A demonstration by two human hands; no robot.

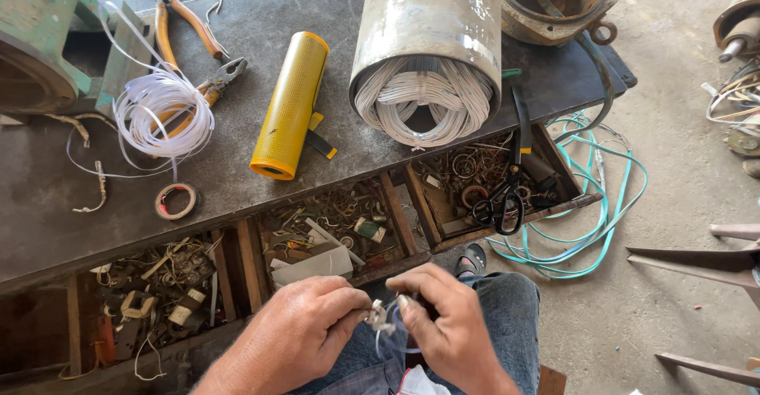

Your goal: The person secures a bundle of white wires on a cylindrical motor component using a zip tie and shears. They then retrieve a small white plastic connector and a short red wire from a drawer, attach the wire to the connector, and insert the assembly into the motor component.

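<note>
Head view: at six o'clock, left hand [297,328] and right hand [447,324] fingers together pinch a small clear tube [381,316]; counter [237,173] lies at twelve o'clock.

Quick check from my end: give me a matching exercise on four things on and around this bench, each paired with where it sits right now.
Things:
1. Yellow perforated roll
2. Black scissors
3. Tape ring
4. Turquoise hose

Places:
A. Looped on the floor at the bench's right end
B. Flat on the benchtop near its front edge, below the white cord coil
C. Lying on the benchtop just left of the wound metal cylinder
D. Hanging into the rightmost open drawer

Pairs: 1-C, 2-D, 3-B, 4-A
</note>
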